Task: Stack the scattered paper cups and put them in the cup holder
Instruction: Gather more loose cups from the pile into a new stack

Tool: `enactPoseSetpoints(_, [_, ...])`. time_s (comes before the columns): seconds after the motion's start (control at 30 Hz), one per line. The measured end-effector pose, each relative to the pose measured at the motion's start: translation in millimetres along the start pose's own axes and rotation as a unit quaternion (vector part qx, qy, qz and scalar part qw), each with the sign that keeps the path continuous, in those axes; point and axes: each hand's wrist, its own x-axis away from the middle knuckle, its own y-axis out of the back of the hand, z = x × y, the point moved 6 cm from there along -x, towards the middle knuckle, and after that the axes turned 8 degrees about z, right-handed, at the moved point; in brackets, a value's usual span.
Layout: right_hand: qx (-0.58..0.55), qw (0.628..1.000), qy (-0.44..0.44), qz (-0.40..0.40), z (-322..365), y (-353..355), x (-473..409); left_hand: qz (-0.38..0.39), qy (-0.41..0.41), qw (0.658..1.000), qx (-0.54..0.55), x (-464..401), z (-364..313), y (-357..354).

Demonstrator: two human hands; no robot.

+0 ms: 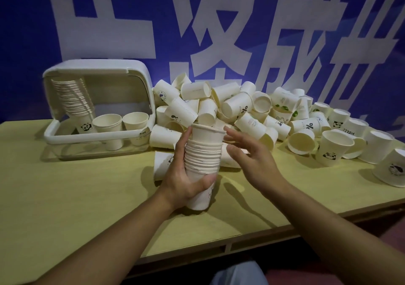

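Observation:
My left hand [183,175] grips an upright stack of white paper cups [203,153] in the middle of the table, its base near the tabletop. Just right of the stack my right hand [252,155] hovers with fingers spread and nothing in it, fingertips near the top cup's rim. Behind both lies a big pile of scattered paper cups [230,107], most on their sides. At the back left stands the white cup holder [65,139] with its lid raised; inside are a tall leaning stack [74,100] and two short stacks [107,123].
One cup [161,164] lies on its side just left of my left hand. Several upright and upside-down cups [333,144] spread along the table's right side to its edge. A blue banner with large white characters [219,32] backs the table. The near edge [197,252] runs below my forearms.

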Motion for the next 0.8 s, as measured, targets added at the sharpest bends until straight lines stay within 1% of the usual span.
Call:
enactPoseSetpoints(0.1, [0.099,0.995,0.007,0.002,-7,17,-17,0.003,-0.002,1.000,0.018,-3,4,2])
enactPoseSetpoints(0.17, [0.174,0.984,-0.004,0.040,-14,20,-30,-0.007,0.000,1.000,0.026,-6,3,4])
enactPoseSetpoints(0.23, [0.252,0.959,-0.016,0.131,-26,13,-39,-0.014,0.004,0.999,0.028,-8,3,7])
enactPoseSetpoints(0.3, [0.307,0.918,-0.042,0.245,-42,1,-41,-0.020,0.004,0.999,0.037,-7,5,10])
enactPoseSetpoints(0.33, [0.329,0.898,-0.052,0.288,-48,-4,-40,-0.024,0.004,0.999,0.038,-7,6,12])
enactPoseSetpoints(0.37, [0.347,0.882,-0.055,0.315,-53,-7,-38,-0.028,0.005,0.999,0.038,-7,8,14])
enactPoseSetpoints(0.4, [0.359,0.874,-0.052,0.324,-56,-9,-36,-0.030,0.003,0.999,0.039,-7,8,16])
enactPoseSetpoints(0.43, [0.362,0.877,-0.047,0.313,-56,-7,-36,-0.032,0.001,0.999,0.039,-8,8,17])
enactPoseSetpoints(0.47, [0.353,0.890,-0.040,0.285,-53,-2,-36,-0.031,-0.002,0.999,0.040,-8,8,18])
enactPoseSetpoints(0.5, [0.327,0.913,-0.035,0.243,-49,4,-38,-0.029,-0.004,0.999,0.040,-8,8,18])
enactPoseSetpoints(0.57, [0.218,0.966,-0.032,0.137,-34,21,-45,-0.024,-0.007,0.999,0.042,-9,9,17])
enactPoseSetpoints(0.6, [0.146,0.985,-0.036,0.087,-26,27,-49,-0.020,-0.008,0.999,0.039,-9,8,16])
enactPoseSetpoints(0.63, [0.078,0.995,-0.042,0.046,-17,31,-53,-0.015,-0.009,0.999,0.036,-10,7,14])
enactPoseSetpoints(0.7, [-0.025,0.999,-0.036,-0.004,1,29,-62,-0.007,-0.012,0.999,0.032,-11,7,12])
enactPoseSetpoints(0.8, [-0.080,0.996,0.001,-0.027,28,16,-72,0.002,-0.013,0.999,0.029,-10,6,9])
